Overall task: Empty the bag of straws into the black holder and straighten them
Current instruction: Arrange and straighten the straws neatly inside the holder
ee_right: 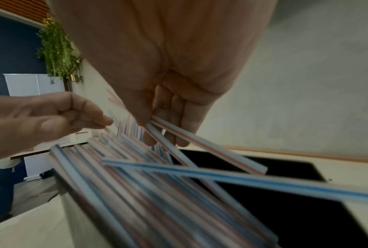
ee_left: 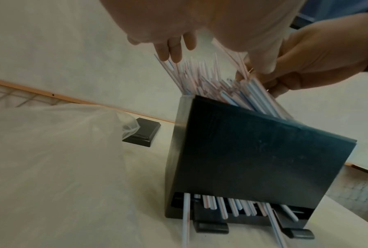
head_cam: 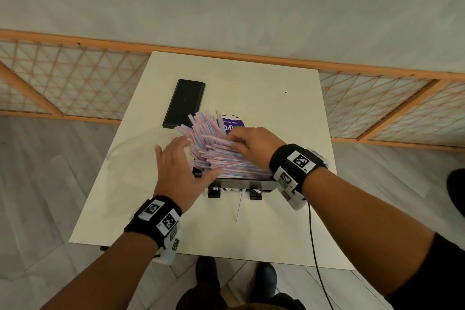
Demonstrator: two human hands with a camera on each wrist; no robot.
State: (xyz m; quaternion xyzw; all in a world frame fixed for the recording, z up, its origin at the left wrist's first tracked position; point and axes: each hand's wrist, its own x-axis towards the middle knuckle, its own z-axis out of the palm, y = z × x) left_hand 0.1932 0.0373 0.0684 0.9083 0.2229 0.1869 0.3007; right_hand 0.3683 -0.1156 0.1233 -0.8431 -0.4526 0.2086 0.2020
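Purple label [head_cam: 232, 124] behind the straws [head_cam: 214, 143]: upside-down white lettering, partly hidden; small line seems "Clean as you go". Nothing else legible.

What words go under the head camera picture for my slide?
Two hands tidy striped straws in the black holder.

White straws [head_cam: 216, 148] striped pink and blue, black holder [ee_left: 253, 159], cream table [head_cam: 276, 113].

**Hidden, cut off, blurred**

Holder [head_cam: 241, 181] top buried under straws [head_cam: 216, 148] in head view. Purple label [head_cam: 232, 124] half covered, text unreadable. Right hand [head_cam: 251, 145] fingers tucked into the pile. Near straws blur in right wrist view. Bag [ee_left: 51, 159] runs off left wrist frame edge.
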